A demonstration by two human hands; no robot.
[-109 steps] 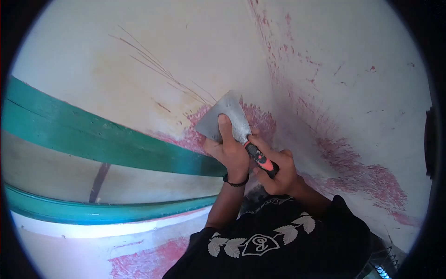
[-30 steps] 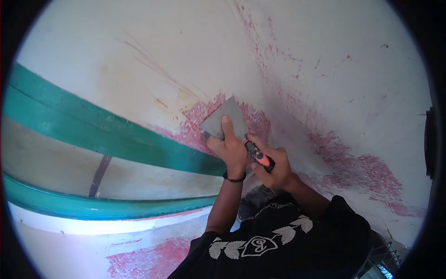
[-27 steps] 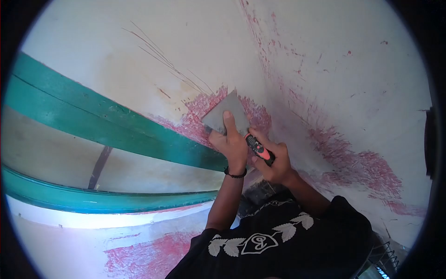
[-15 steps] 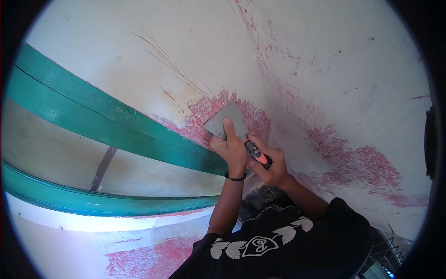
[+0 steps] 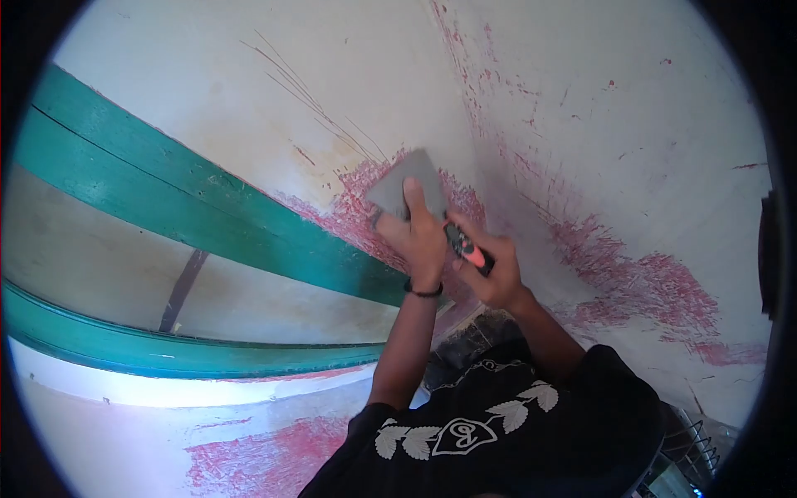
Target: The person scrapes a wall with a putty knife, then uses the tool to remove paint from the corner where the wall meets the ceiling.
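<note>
A right hand (image 5: pixel 490 270) gripped a scraper (image 5: pixel 404 184) by its handle while the left hand (image 5: pixel 418 239) pressed fingers flat on its blade. The blade lay against the wall (image 5: pixel 249 124), just above a green frame (image 5: pixel 207 212) and beside the corner.

The lower part of the flat grey metal scraper blade (image 5: pixel 398 183) is covered by the left hand (image 5: pixel 419 241), whose finger lies across it. Most of the black-and-orange scraper handle (image 5: pixel 470 251) is wrapped inside the right hand (image 5: pixel 491 278), so only a short stretch shows between the two hands. The dark rubble-like patch (image 5: pixel 465 344) below the wrists is too shadowed to identify. At the lower right of the frame, a wire object (image 5: pixel 693 444) is cut off by the dark lens rim. The green painted wooden frame (image 5: pixel 191 216) runs out of view at the left edge.
</note>
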